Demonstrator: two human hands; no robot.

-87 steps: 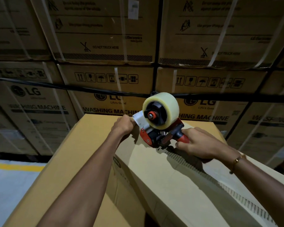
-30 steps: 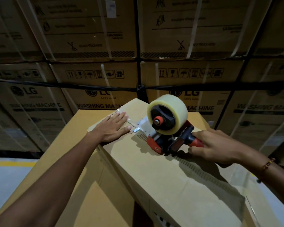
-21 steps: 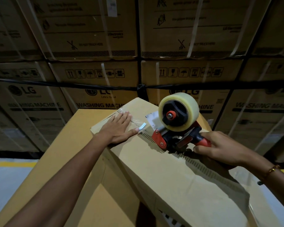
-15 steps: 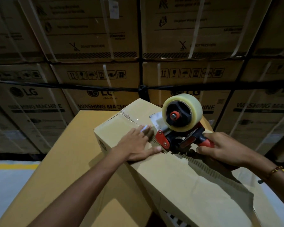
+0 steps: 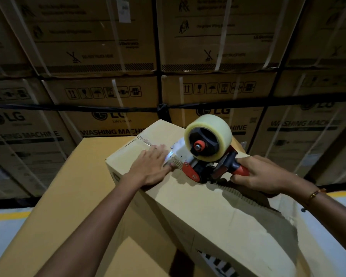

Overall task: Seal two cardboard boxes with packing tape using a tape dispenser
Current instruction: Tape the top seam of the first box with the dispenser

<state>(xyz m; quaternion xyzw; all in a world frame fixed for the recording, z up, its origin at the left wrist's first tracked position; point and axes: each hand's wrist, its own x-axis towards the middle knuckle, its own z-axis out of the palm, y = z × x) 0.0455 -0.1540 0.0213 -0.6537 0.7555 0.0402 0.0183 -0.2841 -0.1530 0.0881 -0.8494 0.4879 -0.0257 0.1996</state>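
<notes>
Lying closed on a larger box (image 5: 72, 196), contents hidden: smaller cardboard box (image 5: 198, 212). Pressing straight fingers of the left hand (image 5: 150, 168) flat on the tape (image 5: 176, 150) along its top seam. Gripping the handle of the tape dispenser (image 5: 208, 152), set on that box top, with curled right hand (image 5: 262, 174) fingers.

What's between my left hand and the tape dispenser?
In the head view, a short shiny stretch of clear tape on the box runs from the left hand to the tape dispenser.
</notes>
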